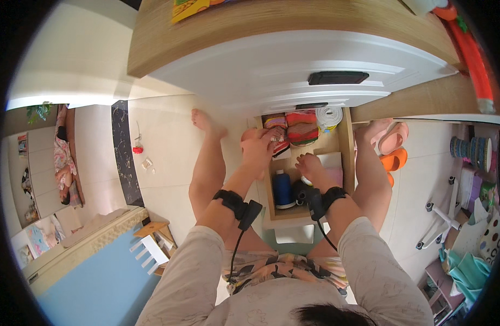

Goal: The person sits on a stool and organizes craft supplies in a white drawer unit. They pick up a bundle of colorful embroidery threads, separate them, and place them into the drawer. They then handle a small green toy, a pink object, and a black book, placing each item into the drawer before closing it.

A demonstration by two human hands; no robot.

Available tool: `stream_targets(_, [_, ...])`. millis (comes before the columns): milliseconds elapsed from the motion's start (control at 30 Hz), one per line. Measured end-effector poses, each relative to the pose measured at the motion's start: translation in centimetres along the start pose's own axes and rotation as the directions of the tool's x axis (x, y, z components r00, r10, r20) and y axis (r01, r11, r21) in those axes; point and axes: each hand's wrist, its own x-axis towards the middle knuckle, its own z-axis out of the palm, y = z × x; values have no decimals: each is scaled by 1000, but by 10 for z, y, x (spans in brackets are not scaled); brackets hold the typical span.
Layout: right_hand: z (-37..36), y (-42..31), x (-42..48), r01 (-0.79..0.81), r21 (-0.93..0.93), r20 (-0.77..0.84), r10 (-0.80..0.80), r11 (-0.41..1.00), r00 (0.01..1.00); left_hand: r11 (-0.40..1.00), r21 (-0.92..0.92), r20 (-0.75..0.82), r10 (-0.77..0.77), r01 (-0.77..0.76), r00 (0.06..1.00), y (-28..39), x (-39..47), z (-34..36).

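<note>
An open wooden drawer (pixel 347 153) lies between the person's legs. My left hand (pixel 258 144) reaches over its left side, fingertips on a small patterned bundle (pixel 278 133); whether they grip it is unclear. Beside that sits a larger bundle of red, orange and brown thread or yarn (pixel 302 127). My right hand (pixel 309 165) hovers over the drawer's middle, fingers loosely bent and apart, with nothing visible in it. Near its wrist are a white and pink box (pixel 333 167) and a dark object (pixel 300 191). A blue thread cone (pixel 281 189) stands in the near left corner.
A coiled white cord (pixel 329 118) occupies the drawer's far right corner. White drawer fronts with a black handle (pixel 338 78) rise beyond it. Pink clogs (pixel 393 137) and orange slippers (pixel 394 159) are on the right floor. Another person (pixel 65 163) lies at far left.
</note>
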Motion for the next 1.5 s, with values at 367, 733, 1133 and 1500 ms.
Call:
stream_targets(367, [-68,-125,29,-333,938,276,782,-93,559,848,-464,211,-173,254,962,46,-68,-46])
stream_targets(733, [-97,-117,31,-273,889,448,581,-367,679,773,-528,276,-235,351,932,40,-65,-19])
stream_targets(1133, [-127,-154,-30,-312,840,529,539,-445,656,740,-600,203,-227,305,952,64,-70,-15])
stream_targets(1500, [-188,-240,-141,-559,784,620,331,-269,711,847,-443,-154,251,-294,956,131,-67,-121])
